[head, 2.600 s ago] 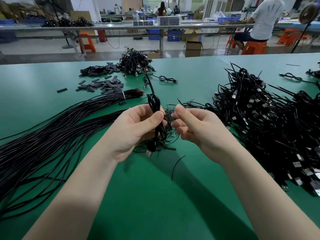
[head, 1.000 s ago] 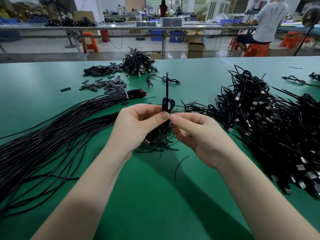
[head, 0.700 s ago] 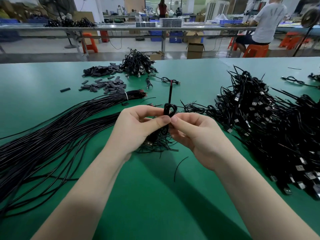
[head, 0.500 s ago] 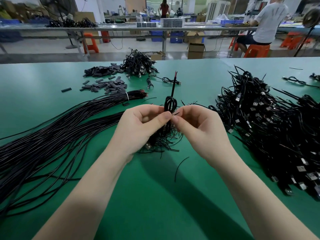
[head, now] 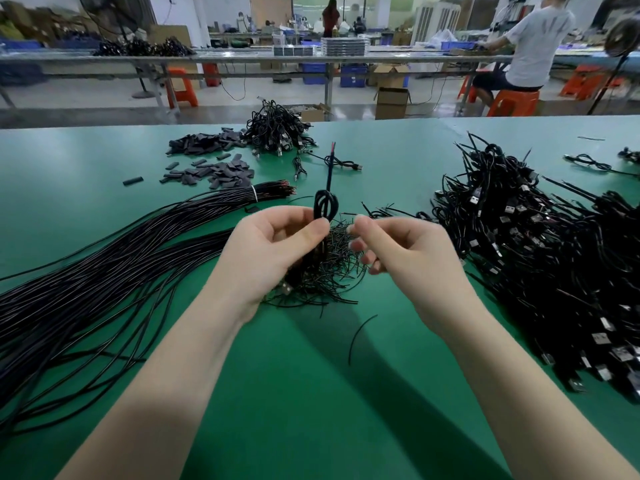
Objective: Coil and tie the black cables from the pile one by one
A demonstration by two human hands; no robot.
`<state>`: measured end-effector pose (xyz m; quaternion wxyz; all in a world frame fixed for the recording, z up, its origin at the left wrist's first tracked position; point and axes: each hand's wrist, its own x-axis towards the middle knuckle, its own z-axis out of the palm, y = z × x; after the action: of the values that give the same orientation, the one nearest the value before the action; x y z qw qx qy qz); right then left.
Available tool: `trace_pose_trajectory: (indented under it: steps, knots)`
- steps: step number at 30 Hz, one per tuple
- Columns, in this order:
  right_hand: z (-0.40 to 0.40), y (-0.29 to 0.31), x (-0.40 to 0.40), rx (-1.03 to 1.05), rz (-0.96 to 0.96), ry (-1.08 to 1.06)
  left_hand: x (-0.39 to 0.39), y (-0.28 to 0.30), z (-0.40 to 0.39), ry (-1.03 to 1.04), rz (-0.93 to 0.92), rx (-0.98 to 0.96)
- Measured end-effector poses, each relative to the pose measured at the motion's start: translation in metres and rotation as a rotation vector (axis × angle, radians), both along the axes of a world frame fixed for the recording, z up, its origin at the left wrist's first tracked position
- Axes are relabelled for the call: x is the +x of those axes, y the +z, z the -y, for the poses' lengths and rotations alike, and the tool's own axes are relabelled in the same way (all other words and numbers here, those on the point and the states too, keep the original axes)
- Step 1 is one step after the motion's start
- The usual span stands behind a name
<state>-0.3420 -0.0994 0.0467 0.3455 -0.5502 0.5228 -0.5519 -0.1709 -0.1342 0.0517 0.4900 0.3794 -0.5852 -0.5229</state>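
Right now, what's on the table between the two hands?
In the head view, a heap of short black wire ties lies between left hand and right hand.

Bright, even overhead light fills the frame. The table [head: 311, 393] shows soft glare at upper left and dim arm shadows at lower centre. Wide-angle distortion bends the edges. The fingertips [head: 355, 225] at centre are motion-blurred; the upper background is soft.
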Motion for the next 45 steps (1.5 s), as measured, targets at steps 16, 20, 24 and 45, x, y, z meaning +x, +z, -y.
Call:
trace_pose_trajectory:
  steps: [16,20,24,45]
  knots:
    - [-0.002,-0.005,0.017,0.219,0.53,0.193,-0.006,0.0,-0.005,0.016,0.138,-0.219]
    - [-0.001,-0.014,0.02,-0.3,-0.147,-0.099,-0.008,0.0,-0.007,0.066,0.075,-0.057]
    - [0.001,-0.018,0.012,-0.747,-0.639,-0.186,-0.006,0.007,-0.007,-0.113,0.022,0.288]
    - [-0.003,-0.007,0.015,0.314,0.513,0.19,-0.004,-0.005,-0.002,-0.005,0.023,-0.009]
